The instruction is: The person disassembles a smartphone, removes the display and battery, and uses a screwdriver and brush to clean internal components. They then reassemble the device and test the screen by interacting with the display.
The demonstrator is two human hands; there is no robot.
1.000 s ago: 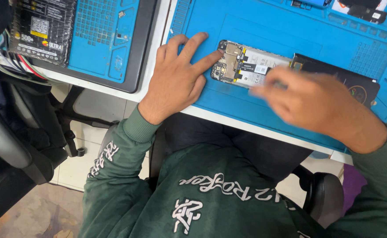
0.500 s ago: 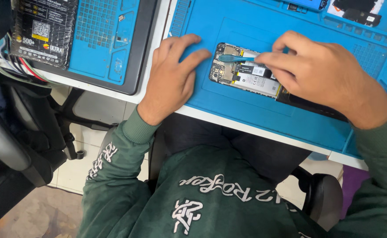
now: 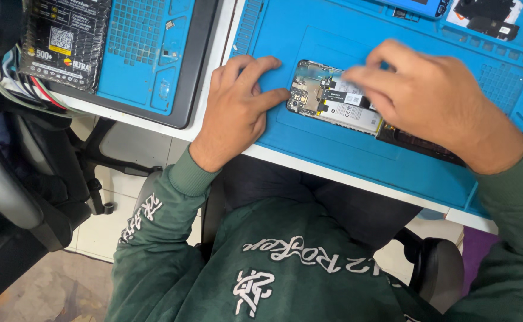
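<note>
An opened phone (image 3: 333,101) lies flat on the blue work mat (image 3: 309,137), back cover off, circuit board and battery label facing up. The left hand (image 3: 237,113) is spread on the mat just beside it, palm down, fingers loose and apart, the forefinger tip touching the phone's left end to pin it. Nothing is gripped there; it is a brace, not a hold.

The right hand (image 3: 434,98) comes over the phone's right half, fingers bunched toward the middle of the battery area. It is blurred, so I cannot tell whether those fingertips pinch a tool, a cable, or nothing at all.

On handling: this looks like a light, thin, stiff slab, and a fragile one with its insides exposed. The board at the left end carries small parts and thin ribbons that would not like a fingertip pressing on them. The safest places to hold look like the long metal edges and the corners of the frame. The mat seems grippy, which helps the phone stay put under a light push.

At the top right a dark small part (image 3: 488,18) sits on the mat; to the left another blue mat (image 3: 148,53) holds a black box (image 3: 64,42).
</note>
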